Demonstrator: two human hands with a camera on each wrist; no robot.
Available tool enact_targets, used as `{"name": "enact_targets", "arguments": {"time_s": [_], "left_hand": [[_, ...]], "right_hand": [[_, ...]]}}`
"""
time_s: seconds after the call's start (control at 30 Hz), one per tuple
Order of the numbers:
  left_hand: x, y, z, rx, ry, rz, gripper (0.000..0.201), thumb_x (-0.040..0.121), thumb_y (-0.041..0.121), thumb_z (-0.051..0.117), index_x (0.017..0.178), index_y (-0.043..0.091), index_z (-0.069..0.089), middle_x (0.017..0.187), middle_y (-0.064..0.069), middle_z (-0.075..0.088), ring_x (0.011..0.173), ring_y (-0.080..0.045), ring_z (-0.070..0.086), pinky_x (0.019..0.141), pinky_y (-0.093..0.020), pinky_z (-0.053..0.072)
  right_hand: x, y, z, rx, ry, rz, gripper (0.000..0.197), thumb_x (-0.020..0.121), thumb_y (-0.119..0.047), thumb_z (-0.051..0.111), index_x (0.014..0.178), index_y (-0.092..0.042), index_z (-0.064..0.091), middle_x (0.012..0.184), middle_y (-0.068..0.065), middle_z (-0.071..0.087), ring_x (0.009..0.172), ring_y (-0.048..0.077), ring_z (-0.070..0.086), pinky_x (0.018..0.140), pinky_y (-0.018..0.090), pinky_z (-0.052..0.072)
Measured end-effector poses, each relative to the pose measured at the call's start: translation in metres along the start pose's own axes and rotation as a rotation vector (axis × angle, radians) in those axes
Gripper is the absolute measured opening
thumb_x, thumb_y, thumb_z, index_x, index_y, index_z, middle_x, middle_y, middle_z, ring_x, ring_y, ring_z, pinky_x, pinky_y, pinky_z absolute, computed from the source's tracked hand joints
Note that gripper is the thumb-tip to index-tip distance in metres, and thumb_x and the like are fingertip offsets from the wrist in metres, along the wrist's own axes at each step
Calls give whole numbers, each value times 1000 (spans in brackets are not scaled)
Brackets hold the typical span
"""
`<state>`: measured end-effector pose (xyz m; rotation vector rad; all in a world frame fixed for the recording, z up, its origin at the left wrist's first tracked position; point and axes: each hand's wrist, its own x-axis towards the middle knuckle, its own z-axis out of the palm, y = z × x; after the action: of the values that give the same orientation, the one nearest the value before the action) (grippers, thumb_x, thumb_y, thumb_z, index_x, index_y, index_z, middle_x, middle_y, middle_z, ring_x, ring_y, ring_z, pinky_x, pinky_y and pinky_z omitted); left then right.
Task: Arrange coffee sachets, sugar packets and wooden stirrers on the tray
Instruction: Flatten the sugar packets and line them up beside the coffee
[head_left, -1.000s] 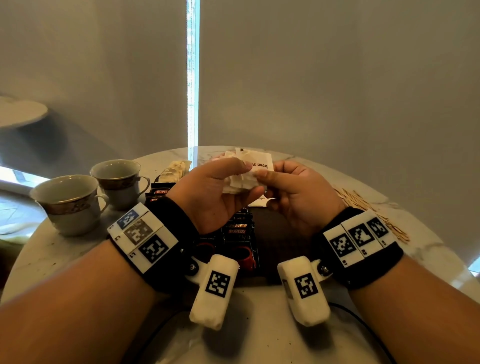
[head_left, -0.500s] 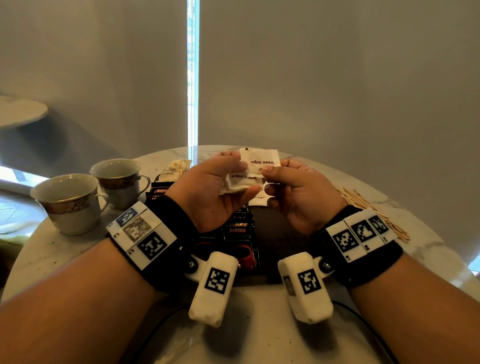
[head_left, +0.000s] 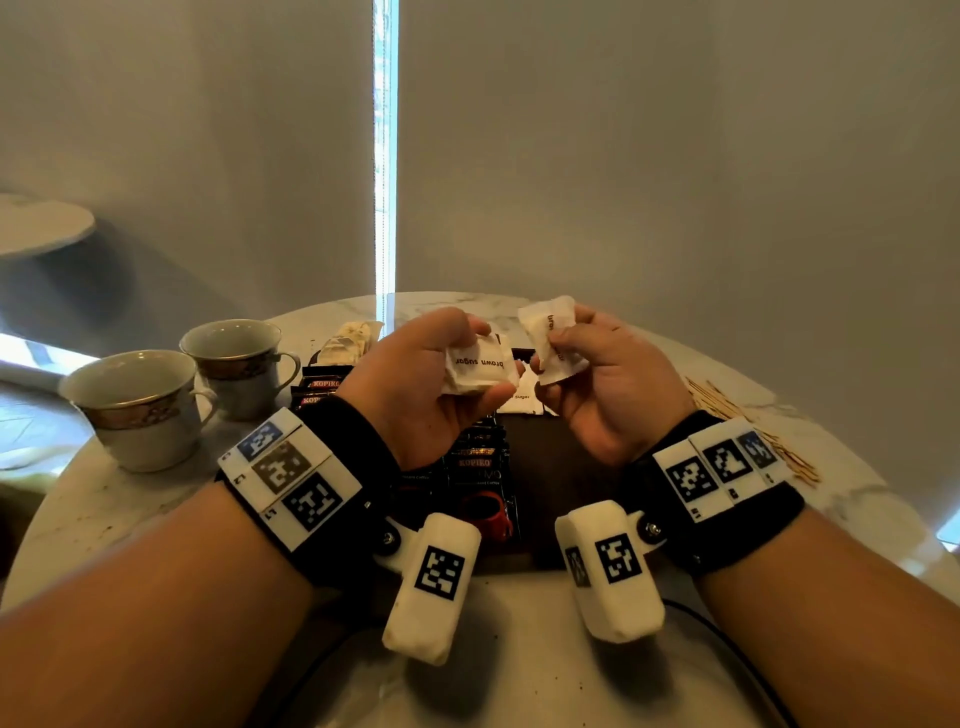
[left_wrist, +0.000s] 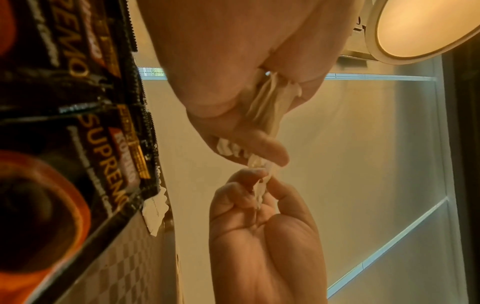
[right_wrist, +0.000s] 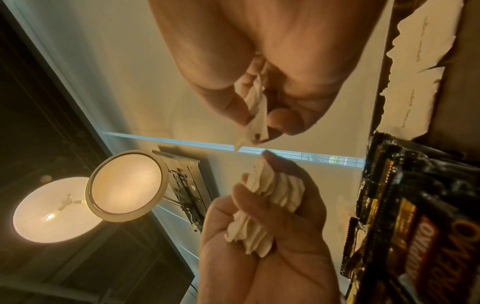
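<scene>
I've just peeled one sugar packet (head_left: 551, 339) off into my right hand (head_left: 605, 387), my left hand (head_left: 423, 384) gripping the remaining stack (head_left: 480, 366), so it's ready to lay on the tray (head_left: 540, 467).

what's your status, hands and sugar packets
Left hand holds sugar packet stack. Right hand pinches one packet. Tray below, nothing blocking.
</scene>
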<state>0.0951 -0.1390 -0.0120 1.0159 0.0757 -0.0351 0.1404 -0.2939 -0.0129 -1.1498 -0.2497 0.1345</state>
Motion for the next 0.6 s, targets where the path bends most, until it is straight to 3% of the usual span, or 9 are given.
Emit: {"name": "enact_targets", "arguments": {"time_s": [0.07,0.17,0.23,0.3,0.43,0.53,0.6], "left_hand": [[-1,-1,1,39,-6,10,10,92,16,63,98,8,64,96,-18,65,76,-27,68,50,-25,55],[-1,-1,-1,112,-60,14,32,80,33,76,101,10,70,92,-13,68,73,-22,66,51,-25,55],[-1,0,-2,153,-75,20,33,83,29,75,107,7,68,93,-12,68,73,-21,67,52,-25,55],[-1,0,-1,177,-65,28,20,93,20,68,107,7,66,95,-13,67,76,-23,67,53,-25,55],[2,0,-2,153,-3,73,17,96,18,67,109,7,65,110,-20,68,88,-29,68,54,-27,56],[3,0,-2,147,19,75,14,95,17,68,105,8,65,120,-25,67,95,-34,68,55,-28,56],[4,-1,-2,144,26,66,16,95,16,68,108,7,64,122,-25,66,95,-34,68,55,-28,57]], "right_hand": [[-2,2,2,-27,-37,-16,27,93,4,52,119,-2,58,85,10,69,61,17,62,46,25,42],[-4,3,3,-49,-62,-20,23,90,5,56,111,-3,59,83,10,72,61,18,64,43,23,44],[-6,3,3,-41,-74,-19,22,89,6,58,108,-3,58,81,10,71,60,18,63,42,23,45],[-6,2,4,-29,-79,-20,22,88,5,59,109,-2,57,80,9,70,61,18,65,43,23,46],[-4,5,2,-59,-86,-16,44,81,-13,69,122,-1,56,90,11,66,63,16,60,49,25,39],[-2,6,-2,-122,-92,16,18,91,-7,61,108,-4,59,84,8,66,61,15,57,49,25,39],[-1,7,-3,-152,-85,10,10,92,0,58,100,-7,61,78,7,67,60,14,57,48,24,40]]}}
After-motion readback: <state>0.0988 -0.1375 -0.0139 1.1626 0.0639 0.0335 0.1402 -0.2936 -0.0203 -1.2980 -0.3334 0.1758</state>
